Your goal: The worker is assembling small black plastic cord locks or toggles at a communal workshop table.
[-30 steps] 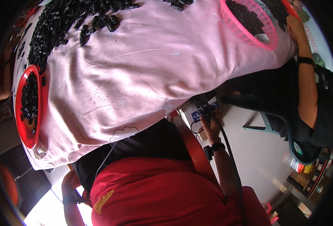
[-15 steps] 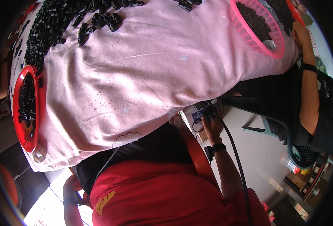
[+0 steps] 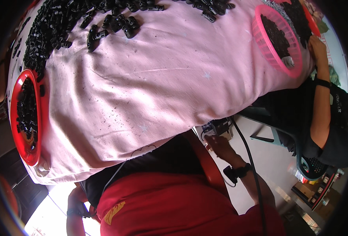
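Observation:
My right hand (image 3: pixel 220 147), with a black band and a small device at its wrist, is low beside the table's near edge. Its fingertips are close to a dark boxy object (image 3: pixel 219 126) under the cloth's edge; whether they touch it I cannot make out. My left hand (image 3: pixel 78 194) is at my left side by the red garment (image 3: pixel 154 200), its fingers hidden in shadow. A pink cloth (image 3: pixel 142 82) covers the table. Many small black plastic parts (image 3: pixel 48 39) are heaped on its far left, with smaller groups (image 3: pixel 123 24) nearby.
A red bowl (image 3: pixel 39 118) of black parts stands at the left edge. A pink basket (image 3: pixel 260 39) with dark contents is at the far right. Another person's arm (image 3: pixel 321 106) reaches in there, near a dark green chair (image 3: pixel 298 145). A black cable (image 3: pixel 246 145) hangs beside my right arm.
My right hand has moved down and slightly left, away from the dark object its fingers were on. The whole view has shifted slightly. My left hand stays at my side.

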The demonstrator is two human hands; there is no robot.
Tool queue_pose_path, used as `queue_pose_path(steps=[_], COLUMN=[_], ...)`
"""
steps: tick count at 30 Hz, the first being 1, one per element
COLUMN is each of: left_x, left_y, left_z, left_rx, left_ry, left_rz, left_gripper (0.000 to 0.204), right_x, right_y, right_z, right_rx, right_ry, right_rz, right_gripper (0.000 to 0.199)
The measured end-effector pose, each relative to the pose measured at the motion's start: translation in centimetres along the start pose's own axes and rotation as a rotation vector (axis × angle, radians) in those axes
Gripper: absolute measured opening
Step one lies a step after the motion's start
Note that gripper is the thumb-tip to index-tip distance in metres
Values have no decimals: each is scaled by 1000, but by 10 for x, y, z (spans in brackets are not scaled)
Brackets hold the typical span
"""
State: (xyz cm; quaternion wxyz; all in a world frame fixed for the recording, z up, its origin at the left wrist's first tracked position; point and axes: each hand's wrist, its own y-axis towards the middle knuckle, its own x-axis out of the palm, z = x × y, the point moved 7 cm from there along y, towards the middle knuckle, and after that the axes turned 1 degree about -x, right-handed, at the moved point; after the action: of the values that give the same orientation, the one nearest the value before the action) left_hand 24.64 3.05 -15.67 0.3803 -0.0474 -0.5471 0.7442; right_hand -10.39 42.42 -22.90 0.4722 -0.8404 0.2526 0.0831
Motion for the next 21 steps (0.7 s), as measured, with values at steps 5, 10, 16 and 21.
queue_pose_path(steps=[5,10,16,21], left_x=[11,3,0,-9], left_y=[20,21,57,93], left_z=[25,63,101,116], left_rx=[80,212,286,266], left_ry=[-20,-39,-83,-144], left_rz=[-50,-27,-53,-48], left_gripper=[45,45,46,46], right_x=[33,15,58,29], right_y=[7,-4,32,61], right_z=[28,-56,33,-8], right_rx=[229,238,-138,0], right_ry=[646,261,366,247], right_rz=[-123,-403,-198,-261], right_gripper=[40,46,52,52])
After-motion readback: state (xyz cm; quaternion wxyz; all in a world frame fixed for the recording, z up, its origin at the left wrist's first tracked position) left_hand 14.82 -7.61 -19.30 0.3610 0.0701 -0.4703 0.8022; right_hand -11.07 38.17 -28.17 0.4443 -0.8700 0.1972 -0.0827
